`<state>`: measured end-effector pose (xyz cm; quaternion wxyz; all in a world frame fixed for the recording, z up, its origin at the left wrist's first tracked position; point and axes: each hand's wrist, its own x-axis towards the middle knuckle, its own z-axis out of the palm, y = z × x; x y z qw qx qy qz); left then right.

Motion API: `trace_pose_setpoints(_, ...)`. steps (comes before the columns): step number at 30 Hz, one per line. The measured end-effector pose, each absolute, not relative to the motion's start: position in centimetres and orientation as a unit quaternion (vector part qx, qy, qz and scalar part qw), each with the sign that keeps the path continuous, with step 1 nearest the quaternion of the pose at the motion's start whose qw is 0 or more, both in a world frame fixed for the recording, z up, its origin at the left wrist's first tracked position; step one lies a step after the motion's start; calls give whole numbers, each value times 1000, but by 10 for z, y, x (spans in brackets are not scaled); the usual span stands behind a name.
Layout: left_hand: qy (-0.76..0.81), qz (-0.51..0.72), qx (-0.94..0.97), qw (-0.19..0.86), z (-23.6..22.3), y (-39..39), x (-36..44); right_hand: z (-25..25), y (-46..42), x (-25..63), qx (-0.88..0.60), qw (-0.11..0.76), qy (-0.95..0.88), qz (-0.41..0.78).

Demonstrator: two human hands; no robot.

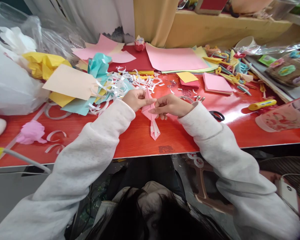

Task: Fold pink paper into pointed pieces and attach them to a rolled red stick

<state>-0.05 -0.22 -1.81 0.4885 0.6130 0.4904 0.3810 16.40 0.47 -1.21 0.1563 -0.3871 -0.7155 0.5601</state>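
Observation:
A folded pink paper piece (pixel 148 113), long and narrow with pointed ends, is between my two hands above the red table. My left hand (pixel 135 99) grips its upper left side, thumb lying across the paper. My right hand (pixel 171 106) pinches its right edge with thumb and forefinger, the other fingers curled under. The lower end of the paper hangs toward the table's front edge and shows white strips along its folds. White curled paper strips (pixel 118 83) lie just beyond my left hand.
Pink sheets (pixel 176 58) and pink square papers (pixel 217 83) lie behind. Black-handled scissors (pixel 217 115), a yellow marker-like tube (pixel 262 104) and a tilted patterned cup (pixel 285 115) are on the right. On the left are a peach card (pixel 71 81) and a white plastic bag (pixel 12 80).

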Motion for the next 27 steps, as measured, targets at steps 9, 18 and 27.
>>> trace_pose_setpoints(9, 499, 378, 615, 479, -17, -4, -1, -15, 4, 163, -368, 207, -706, 569)
trace_pose_setpoints(18, 432, 392, 606, 541, -17, -7, 1, -15, 5, 162, -394, 307, -599, 627)
trace_pose_setpoints(27, 435, 362, 613, 552, -12, -7, -3, -17, 9, 164, -406, 375, -537, 637)
